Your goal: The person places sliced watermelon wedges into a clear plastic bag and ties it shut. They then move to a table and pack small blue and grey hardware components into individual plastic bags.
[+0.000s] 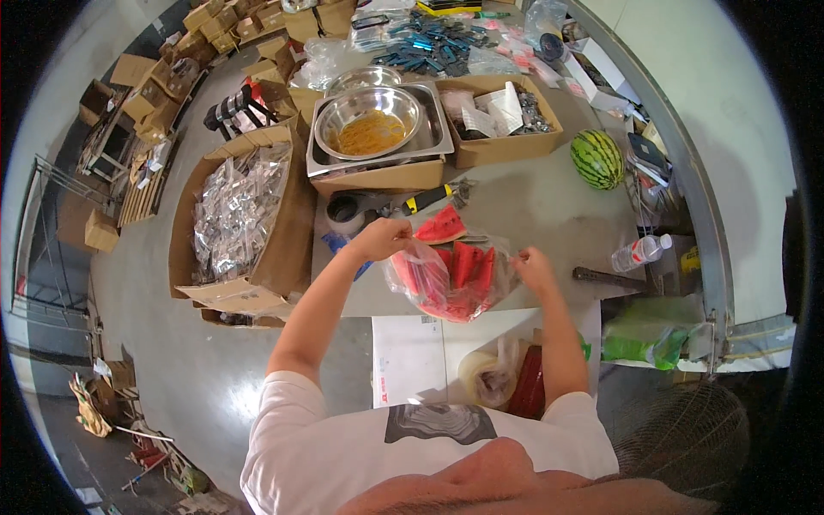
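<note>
A clear plastic bag lies at the near edge of the table, with several red watermelon slices inside it. My left hand pinches the bag's rim at its left side. On the opposite side, my right hand has its fingers closed on the bag's right edge. The bag's mouth is spread between the two hands. Just beyond it rests one loose watermelon wedge, cut face showing. Farther back is a tool with a yellow and black handle.
An open carton of small clear packets stands left. Behind are a metal bowl with yellowish contents in a steel tray and another carton. A whole watermelon and a plastic bottle are on the right.
</note>
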{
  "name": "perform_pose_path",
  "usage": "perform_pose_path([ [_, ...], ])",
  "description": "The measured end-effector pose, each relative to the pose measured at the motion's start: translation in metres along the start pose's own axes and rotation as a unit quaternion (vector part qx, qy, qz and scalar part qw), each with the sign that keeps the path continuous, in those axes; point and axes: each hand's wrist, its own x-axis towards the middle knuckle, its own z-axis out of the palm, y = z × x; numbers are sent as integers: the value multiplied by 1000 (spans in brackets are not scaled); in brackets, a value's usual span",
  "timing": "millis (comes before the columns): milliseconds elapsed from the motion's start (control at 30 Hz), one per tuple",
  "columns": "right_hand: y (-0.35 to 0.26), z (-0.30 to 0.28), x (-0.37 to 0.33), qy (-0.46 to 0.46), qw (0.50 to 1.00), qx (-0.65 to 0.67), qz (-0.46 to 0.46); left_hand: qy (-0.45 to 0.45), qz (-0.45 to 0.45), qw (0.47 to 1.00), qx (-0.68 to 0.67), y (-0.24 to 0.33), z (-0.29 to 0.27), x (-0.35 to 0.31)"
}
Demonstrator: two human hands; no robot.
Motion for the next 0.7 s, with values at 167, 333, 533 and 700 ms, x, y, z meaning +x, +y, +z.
perform_pose_path([
  [167, 3, 3, 4, -216, 960, 132, 122, 104, 62, 990, 74, 27, 17, 13],
  [333, 9, 0, -14, -185, 909, 336, 166, 43, 211, 963, 164, 103, 57, -7],
  [533, 11, -7, -12, -78, 886, 415, 194, -59, 135, 943, 297, 95, 103, -10],
  [700, -2, -5, -23, -144, 879, 392, 230, -49, 149, 974, 161, 93, 93, -20],
])
